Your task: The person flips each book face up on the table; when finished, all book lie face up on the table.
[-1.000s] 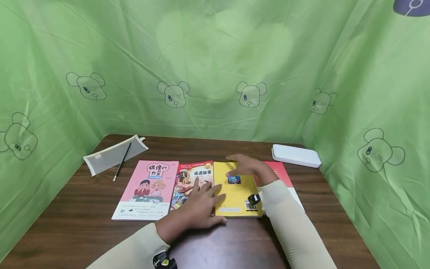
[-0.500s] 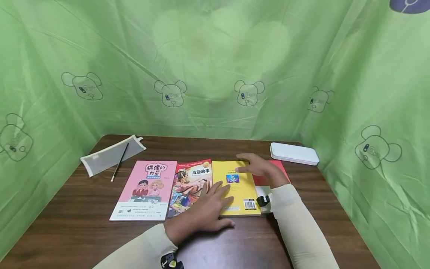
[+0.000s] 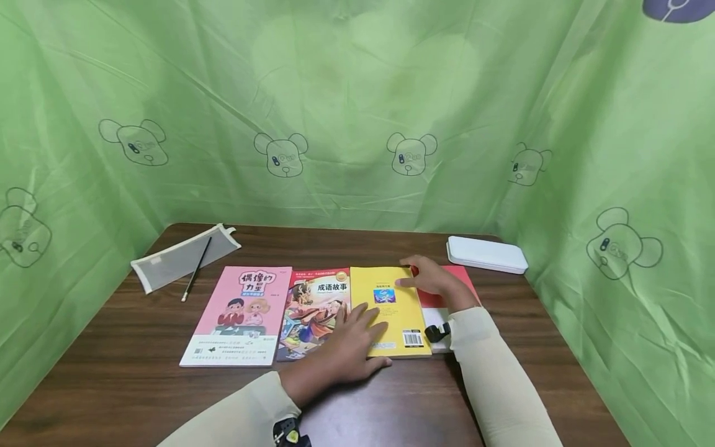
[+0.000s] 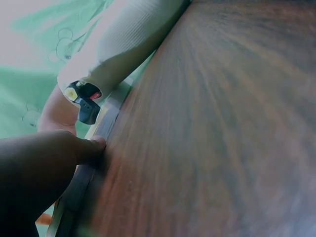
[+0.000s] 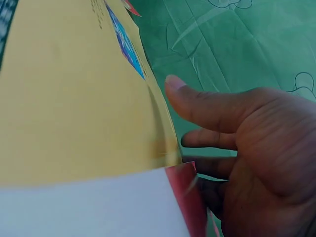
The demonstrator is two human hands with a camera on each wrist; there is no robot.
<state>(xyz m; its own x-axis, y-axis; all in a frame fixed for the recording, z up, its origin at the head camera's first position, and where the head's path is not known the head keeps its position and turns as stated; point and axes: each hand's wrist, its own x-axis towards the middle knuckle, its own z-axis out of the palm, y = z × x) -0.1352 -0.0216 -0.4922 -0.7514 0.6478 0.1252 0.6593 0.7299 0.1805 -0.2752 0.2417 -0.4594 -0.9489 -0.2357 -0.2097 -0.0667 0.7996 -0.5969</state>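
Note:
My left hand (image 3: pixel 350 347) lies spread, palm down, with fingertips over the yellow book (image 3: pixel 410 304) and its wrist side overlapping the idiom story book (image 3: pixel 313 310). Its thumb sits along the yellow book's near edge; in the left wrist view that thumb (image 4: pixel 96 143) is beside a book edge. My right hand (image 3: pixel 432 279) is at the yellow book's far right corner, thumb and fingers apart, overlapping the red-and-white book (image 3: pixel 437 301). The right wrist view has the thumb (image 5: pixel 187 101) just beside the yellow cover. The right forearm hides part of the red-and-white book.
A pink book (image 3: pixel 240 316) lies at the left of the row. Behind it are a pale mesh pouch (image 3: pixel 173 264) and a pencil (image 3: pixel 192 279). A white case (image 3: pixel 487 254) lies at the back right. Green cloth (image 3: pixel 346 124) surrounds the wooden table (image 3: pixel 139 385).
My left hand has slid right, farther over the yellow book. My right hand has shifted right to that book's corner, uncovering more of its cover. The head view has shifted slightly.

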